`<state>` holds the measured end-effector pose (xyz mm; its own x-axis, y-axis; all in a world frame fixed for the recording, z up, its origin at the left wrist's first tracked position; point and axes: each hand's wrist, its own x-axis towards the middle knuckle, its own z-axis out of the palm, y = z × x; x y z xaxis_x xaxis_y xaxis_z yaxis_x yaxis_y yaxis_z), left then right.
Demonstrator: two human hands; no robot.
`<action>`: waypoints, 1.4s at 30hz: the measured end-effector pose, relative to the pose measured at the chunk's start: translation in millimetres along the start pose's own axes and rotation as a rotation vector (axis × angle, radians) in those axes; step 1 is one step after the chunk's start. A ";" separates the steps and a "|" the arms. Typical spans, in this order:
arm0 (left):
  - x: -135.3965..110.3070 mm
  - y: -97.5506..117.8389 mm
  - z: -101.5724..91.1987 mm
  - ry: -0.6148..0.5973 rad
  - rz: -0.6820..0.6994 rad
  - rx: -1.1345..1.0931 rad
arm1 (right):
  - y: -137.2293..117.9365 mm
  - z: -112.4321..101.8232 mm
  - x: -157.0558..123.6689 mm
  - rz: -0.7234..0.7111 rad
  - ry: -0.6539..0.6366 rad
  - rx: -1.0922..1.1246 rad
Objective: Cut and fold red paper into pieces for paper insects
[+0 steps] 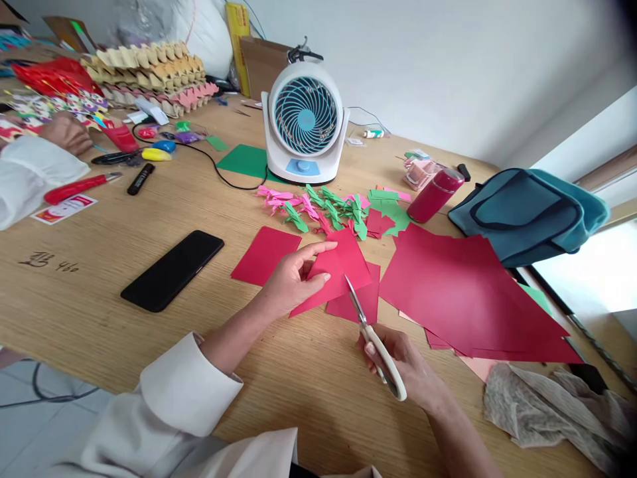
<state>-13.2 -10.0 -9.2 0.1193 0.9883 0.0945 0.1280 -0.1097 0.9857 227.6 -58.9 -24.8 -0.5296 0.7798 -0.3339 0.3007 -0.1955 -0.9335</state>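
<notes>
My left hand (294,277) pinches a folded red paper sheet (338,269) and lifts it slightly off the wooden table (149,219). White-handled scissors (374,342) sit in my right hand (405,368), blades pointing up into the sheet's lower edge. More red squares (263,255) lie flat under and beside the held sheet. A large stack of red paper (462,292) spreads to the right.
A black phone (172,269) lies left of my hand. Small folded pink and green paper pieces (323,209) lie before a white desk fan (304,126). Red bottle (434,194), teal bag (527,212), grey cloth (552,408) on the right. Another person's hand (64,131) and craft supplies at far left.
</notes>
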 end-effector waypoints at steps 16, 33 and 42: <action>-1.5 4.2 2.4 0.017 0.024 0.021 | -0.9 -2.5 -0.7 0.024 -0.029 0.023; -2.8 9.8 3.8 0.043 0.031 0.031 | 0.3 -2.5 -0.9 0.033 -0.038 0.045; -2.9 7.4 3.1 0.047 0.042 0.057 | -3.5 -0.8 -0.2 0.037 -0.045 0.038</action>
<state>-9.5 -14.0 -2.6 0.0793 0.9865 0.1431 0.1801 -0.1554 0.9713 227.2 -57.9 -21.4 -0.5537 0.7443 -0.3733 0.2907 -0.2473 -0.9243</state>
